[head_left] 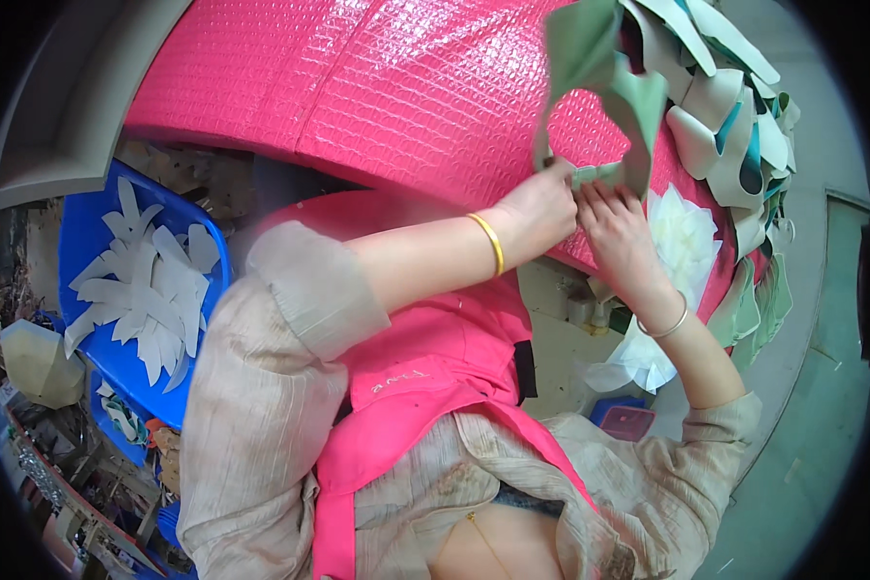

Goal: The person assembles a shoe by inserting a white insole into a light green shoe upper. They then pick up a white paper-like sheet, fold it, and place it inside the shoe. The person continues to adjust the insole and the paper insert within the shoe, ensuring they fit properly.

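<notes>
Both hands meet at the near right part of the pink-covered table, on a pale green shoe upper (645, 106) with a large opening through its middle. My left hand (543, 208), a gold bangle at its wrist, pinches the lower edge of the upper. Close beside it, my right hand (617, 227) has its fingers closed over the same edge. The fingertips partly hide the strip between them. A bunch of thin white sheets (684, 237) lies just right of my right hand.
Several more pale uppers (735, 135) with teal linings lie heaped along the right edge of the pink table cover (406, 87). At left, a blue plastic chair (85, 237) bears several white strips (145, 290). A small blue box (621, 416) sits low, near my right elbow.
</notes>
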Demonstrator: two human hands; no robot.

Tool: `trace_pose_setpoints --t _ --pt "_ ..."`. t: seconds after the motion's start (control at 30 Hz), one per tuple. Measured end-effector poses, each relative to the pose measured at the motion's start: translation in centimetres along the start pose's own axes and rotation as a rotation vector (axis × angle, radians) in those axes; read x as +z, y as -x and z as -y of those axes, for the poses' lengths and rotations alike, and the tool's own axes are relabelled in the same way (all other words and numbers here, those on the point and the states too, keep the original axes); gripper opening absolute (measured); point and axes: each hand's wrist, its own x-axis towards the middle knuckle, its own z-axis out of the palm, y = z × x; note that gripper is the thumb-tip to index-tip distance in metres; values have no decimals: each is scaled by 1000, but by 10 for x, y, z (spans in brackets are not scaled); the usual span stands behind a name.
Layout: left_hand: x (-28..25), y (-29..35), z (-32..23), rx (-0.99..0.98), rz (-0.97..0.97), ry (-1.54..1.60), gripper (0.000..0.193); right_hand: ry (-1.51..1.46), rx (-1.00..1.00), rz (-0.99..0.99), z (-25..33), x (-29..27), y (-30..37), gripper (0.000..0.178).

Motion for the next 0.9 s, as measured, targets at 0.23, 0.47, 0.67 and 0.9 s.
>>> trace_pose_setpoints --t 0.23,0.47,0.67,0.9 --pt "-29 22 1 199 -34 -607 27 -534 246 -181 42 35 21 45" --pt "-33 17 -3 176 78 -122 14 -593 343 -216 41 40 15 61" --pt "-19 17 -10 90 128 -66 16 -508 426 -136 44 34 10 62" --pt "-26 -1 -28 -119 256 144 21 -436 523 -110 39 35 -5 62"
